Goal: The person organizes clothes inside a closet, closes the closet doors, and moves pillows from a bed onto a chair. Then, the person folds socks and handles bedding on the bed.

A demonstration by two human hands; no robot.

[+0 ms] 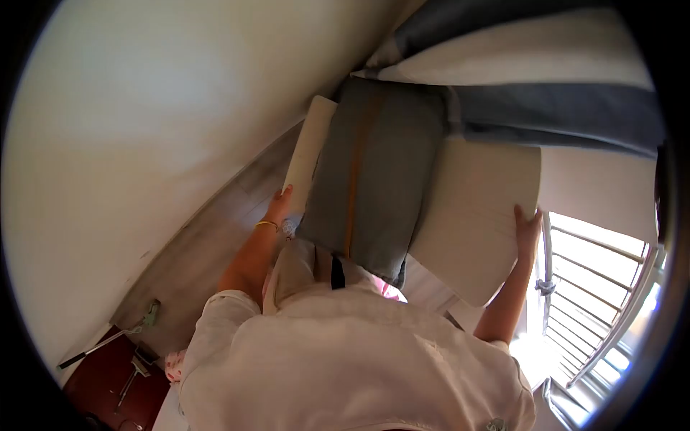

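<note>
1. Cream panel (478, 215), seemingly one piece under the grey cushion (384, 165), is best carried with equal lift at both sides, lest the cushion slide.
2. Left hand (279, 205) grasps one edge; right hand (528, 231) grasps the opposite edge, fingers partly hidden beneath.
3. The panel lies before the torso, beside striped bedding (560, 115); its corners look rounded, its surface plain.
4. A brown stripe runs lengthwise down the plump cushion.

Board (483, 215) partly hidden by cushion (392, 165)
</note>
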